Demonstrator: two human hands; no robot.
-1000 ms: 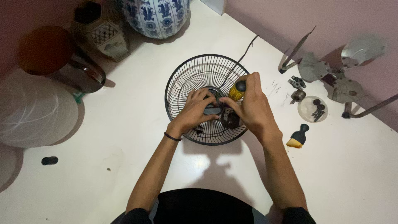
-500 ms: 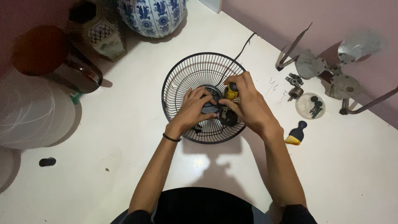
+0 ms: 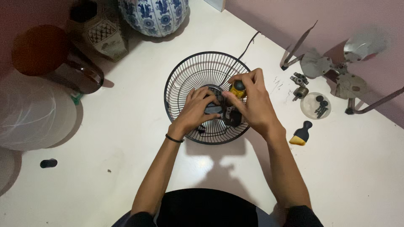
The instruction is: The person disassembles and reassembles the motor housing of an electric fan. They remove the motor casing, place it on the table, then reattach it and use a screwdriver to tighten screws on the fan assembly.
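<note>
Since a second ago, little has changed: left hand (image 3: 197, 110) still steadies the dark hub in the wire fan guard (image 3: 198, 75), mid-floor. Right hand (image 3: 252, 103) keeps its closed grip on the yellow-handled screwdriver (image 3: 238, 88), upright on the hub; fastening work is ongoing. Brush (image 3: 301, 134) and a dish of screws (image 3: 315, 105) lie beyond, near the right wall.

You see the scene in soft, rather dim indoor light with a pink tone. The light falls from above and behind you, so your head and arms throw a dark shadow on the white tabletop (image 3: 105, 126) under the wire fan guard (image 3: 198, 71). The center is sharp. The edges bend and blur, and the corners become darker.
</note>
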